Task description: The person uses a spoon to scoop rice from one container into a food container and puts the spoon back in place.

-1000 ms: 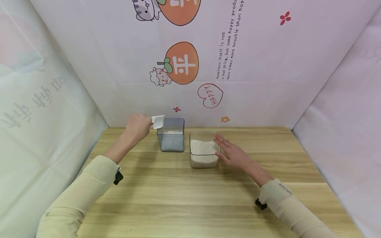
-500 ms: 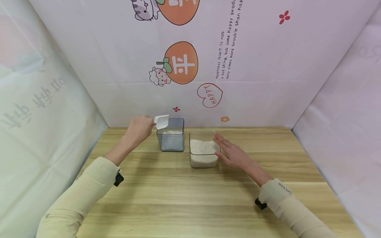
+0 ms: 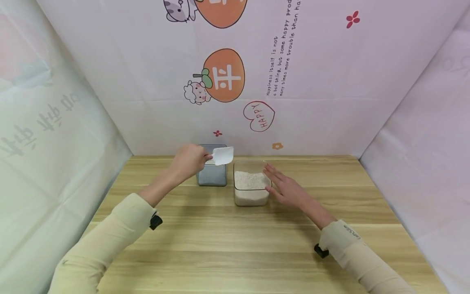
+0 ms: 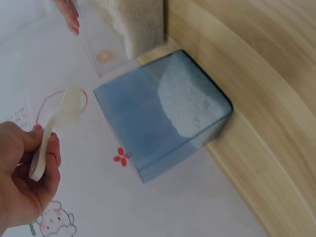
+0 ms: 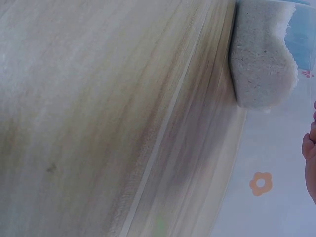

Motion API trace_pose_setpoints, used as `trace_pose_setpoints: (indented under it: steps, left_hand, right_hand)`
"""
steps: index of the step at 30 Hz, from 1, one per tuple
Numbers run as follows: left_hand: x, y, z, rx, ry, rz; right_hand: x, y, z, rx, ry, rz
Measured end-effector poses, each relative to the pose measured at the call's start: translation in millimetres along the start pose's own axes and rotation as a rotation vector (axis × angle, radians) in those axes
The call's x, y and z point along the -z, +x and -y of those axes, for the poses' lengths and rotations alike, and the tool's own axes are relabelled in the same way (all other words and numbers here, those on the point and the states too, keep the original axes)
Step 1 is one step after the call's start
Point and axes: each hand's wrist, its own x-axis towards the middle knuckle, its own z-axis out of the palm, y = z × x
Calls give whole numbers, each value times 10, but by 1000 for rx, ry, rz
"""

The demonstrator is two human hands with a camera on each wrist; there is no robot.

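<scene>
My left hand (image 3: 189,161) pinches the handle of a white scoop (image 3: 223,156). In the head view the scoop's blade hangs over the right side of the blue-tinted container (image 3: 212,177), near the gap between the two containers. White grains (image 4: 190,101) fill part of that blue container in the left wrist view. To its right stands a clear container (image 3: 251,198) holding rice-like white grains (image 3: 251,180). My right hand (image 3: 288,188) rests on the clear container's right side, fingers extended along its rim. Whether the scoop carries any grains is hard to tell.
Both containers stand on a wooden table (image 3: 235,245) near its back edge. Behind them rises a white wall sheet (image 3: 312,122) with printed drawings. More white sheets (image 3: 55,163) flank the table on both sides.
My left hand has moved right with the scoop, from the blue container's left edge to its right side. My right hand has stayed against the clear container.
</scene>
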Motion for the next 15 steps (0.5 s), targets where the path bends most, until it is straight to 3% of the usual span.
trace_pose_setpoints:
  steps: [10, 15]
  left_hand:
    - [-133, 126, -324, -154, 130, -8]
    - [-230, 212, -494, -256, 298, -13]
  right_hand:
    - [-20, -5, -13, 3, 14, 7]
    - [-21, 13, -17, 10, 18, -6]
